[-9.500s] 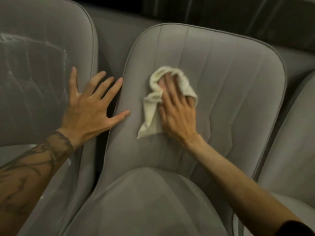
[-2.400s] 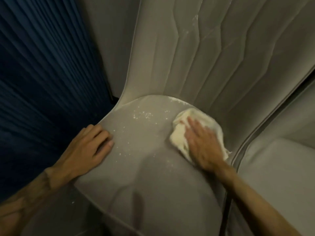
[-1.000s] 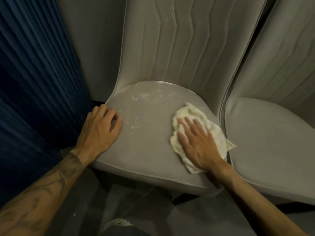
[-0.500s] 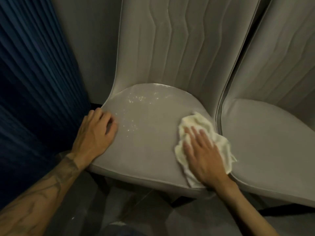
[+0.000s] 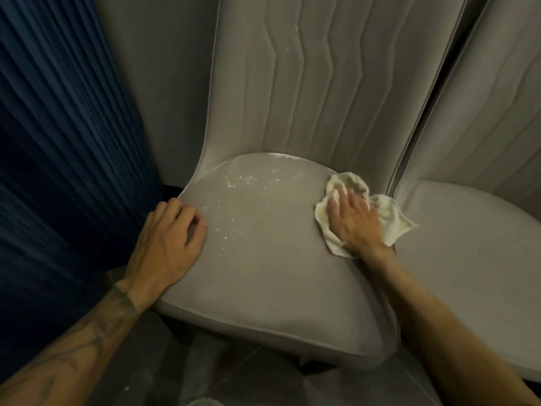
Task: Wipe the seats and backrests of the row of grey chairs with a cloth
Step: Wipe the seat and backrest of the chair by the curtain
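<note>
- Head view: the right hand (image 5: 355, 222) has slid the cloth (image 5: 390, 219) from the seat's (image 5: 263, 282) front right edge back towards the backrest (image 5: 322, 83). It now sits right of frame centre.
- That hand lies flat with its fingers spread, pressing the cloth down and not clutching it.
- The left hand (image 5: 167, 244) has stayed on the seat's left edge, fingers loosely bent and holding nothing. Its thumb is out of sight.
- The pale specks (image 5: 243, 183) mid-seat look untouched, so this seat is probably only part-wiped; the right strip seems covered and the centre and left remain.
- Much of the cloth is hidden under the palm.
- The backrest top and the next chair (image 5: 468, 244) at right are cut off.
- The space under the seat is too dark to read.
- A pale shape at the bottom edge is unclear.
</note>
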Demonstrator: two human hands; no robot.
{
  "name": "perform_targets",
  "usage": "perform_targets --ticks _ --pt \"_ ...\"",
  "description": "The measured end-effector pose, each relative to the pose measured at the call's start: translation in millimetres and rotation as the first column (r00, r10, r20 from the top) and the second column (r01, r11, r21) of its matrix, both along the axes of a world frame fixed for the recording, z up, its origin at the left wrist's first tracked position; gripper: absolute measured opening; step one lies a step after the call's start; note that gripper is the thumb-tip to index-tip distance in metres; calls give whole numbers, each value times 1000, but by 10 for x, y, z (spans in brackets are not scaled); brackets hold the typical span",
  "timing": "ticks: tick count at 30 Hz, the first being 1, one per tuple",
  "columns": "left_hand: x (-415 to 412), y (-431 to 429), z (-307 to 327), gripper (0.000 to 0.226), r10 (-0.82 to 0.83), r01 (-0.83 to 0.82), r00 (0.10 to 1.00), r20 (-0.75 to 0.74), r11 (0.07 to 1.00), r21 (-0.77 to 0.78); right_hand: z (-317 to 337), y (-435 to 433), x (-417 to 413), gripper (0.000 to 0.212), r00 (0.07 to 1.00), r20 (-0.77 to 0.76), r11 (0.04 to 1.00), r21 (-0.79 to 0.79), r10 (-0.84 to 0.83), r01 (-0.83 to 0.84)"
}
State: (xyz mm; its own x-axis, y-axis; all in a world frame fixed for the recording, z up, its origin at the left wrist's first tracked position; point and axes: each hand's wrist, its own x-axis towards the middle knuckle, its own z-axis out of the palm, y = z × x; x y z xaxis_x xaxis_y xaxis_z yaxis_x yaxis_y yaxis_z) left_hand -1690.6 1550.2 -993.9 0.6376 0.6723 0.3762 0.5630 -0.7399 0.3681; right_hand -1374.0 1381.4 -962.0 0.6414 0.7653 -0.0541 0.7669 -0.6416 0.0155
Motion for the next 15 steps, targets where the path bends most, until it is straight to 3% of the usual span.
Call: perform_targets --ticks 3,8,9,12,15 --pt "3 -9 -5 20 8 -8 1000 6 1000 7 -64 571 -194 60 999 -36 1000 16 -9 10" --pt "-3 21 -46 17 -6 5 1000 27 1000 14 -140 594 -163 60 914 -23 910 -81 406 -406" --pt "-1 25 -52 17 -5 5 1000 28 1000 9 -106 518 -35 61 914 -4 911 -86 405 -404" --pt "18 13 -46 17 6 -6 1000 30 1000 19 -19 476 234 59 989 15 987 56 147 -148" --pt "46 10 -18 20 37 -38 999 20 999 17 -60 854 7 58 1000 -13 995 95 21 -20"
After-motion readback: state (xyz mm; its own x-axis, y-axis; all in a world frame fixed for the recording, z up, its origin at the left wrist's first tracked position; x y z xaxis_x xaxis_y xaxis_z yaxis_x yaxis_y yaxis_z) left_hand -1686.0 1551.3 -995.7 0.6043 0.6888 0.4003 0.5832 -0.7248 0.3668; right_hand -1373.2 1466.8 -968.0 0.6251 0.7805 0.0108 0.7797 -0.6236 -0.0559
